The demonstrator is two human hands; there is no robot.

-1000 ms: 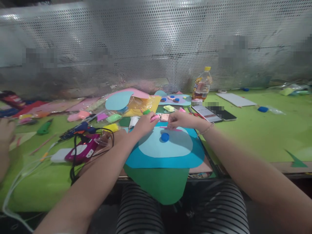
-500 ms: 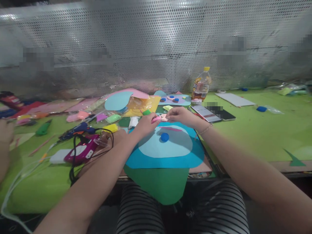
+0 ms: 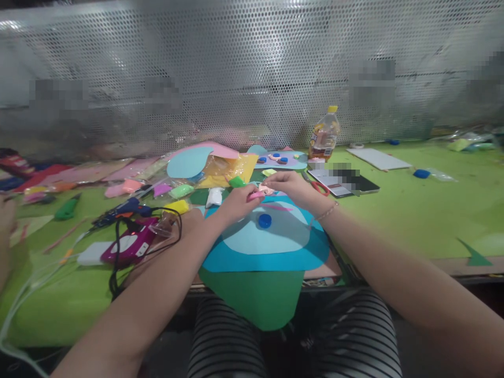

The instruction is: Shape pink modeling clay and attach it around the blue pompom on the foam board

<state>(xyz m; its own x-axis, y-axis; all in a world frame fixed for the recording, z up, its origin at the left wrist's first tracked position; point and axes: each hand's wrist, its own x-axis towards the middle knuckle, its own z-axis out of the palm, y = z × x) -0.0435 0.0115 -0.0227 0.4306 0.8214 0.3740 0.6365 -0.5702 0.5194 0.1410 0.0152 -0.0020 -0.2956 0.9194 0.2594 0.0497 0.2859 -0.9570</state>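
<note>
My left hand [image 3: 239,202] is closed on a bright pink piece [image 3: 255,195] over the upper part of the layered paper. My right hand [image 3: 289,185] meets it from the right, its fingers bent and pinched on a pale pink lump [image 3: 265,189] that looks like modelling clay. Fingers partly hide both pieces. Below them, a round blue cap-like disc [image 3: 265,221] sits on a light blue paper shape [image 3: 271,242], near a thin pink strip [image 3: 277,208]. Under that shape lie darker blue paper [image 3: 268,262] and green paper [image 3: 255,299], which overhangs the table edge.
A glue gun [image 3: 122,211], a purple device [image 3: 134,244] and cables lie left, with several clay packets behind. A phone [image 3: 334,181], red-handled scissors [image 3: 321,188] and a bottle [image 3: 325,134] stand or lie right and back. Another person's hand [image 3: 6,226] shows at far left.
My hands stay together, with small finger movements. The pink piece in my left hand has shifted slightly right and down. The red scissor handle now shows beside my right wrist.
</note>
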